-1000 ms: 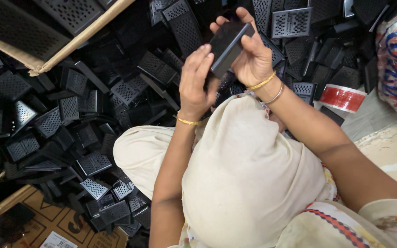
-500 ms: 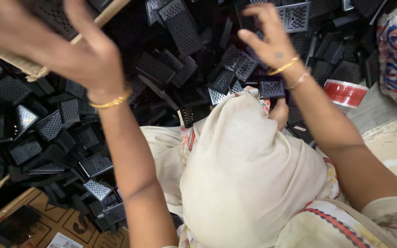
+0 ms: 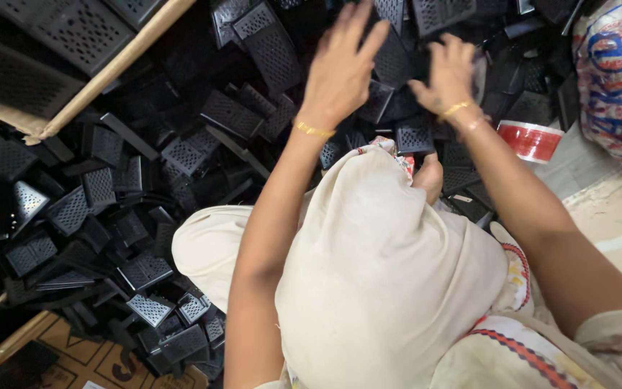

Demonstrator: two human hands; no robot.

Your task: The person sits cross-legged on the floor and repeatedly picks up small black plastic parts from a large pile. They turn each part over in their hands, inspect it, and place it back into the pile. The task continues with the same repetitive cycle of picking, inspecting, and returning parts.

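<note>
half a second ago the left hand (image 3: 340, 68) is out at the upper left of the frame, over the box (image 3: 73, 65); now it is back at the top centre, over the black pile of parts (image 3: 109, 202). its fingers are straight and a little spread, palm down, and it holds nothing that i can see. the right hand (image 3: 449, 75) stays near the same place, upper right of centre, just beside the left one. its fingers are bent down into the pile and a little apart. they touch the black parts there, but i cannot tell if they pinch one, because the parts are all dark and the fingertips go between them. one second ago both hands hold one flat black part together; now no part is between them.

the pile fills the left and top of the frame. a red tape roll (image 3: 530, 139) lies at the right, near the right forearm. a printed sack (image 3: 617, 79) is cut off by the right edge. the box is cut off at the upper left corner. a cream cloth (image 3: 390, 274) over the knee hides the lower centre, and the parts under it are not seen.
</note>
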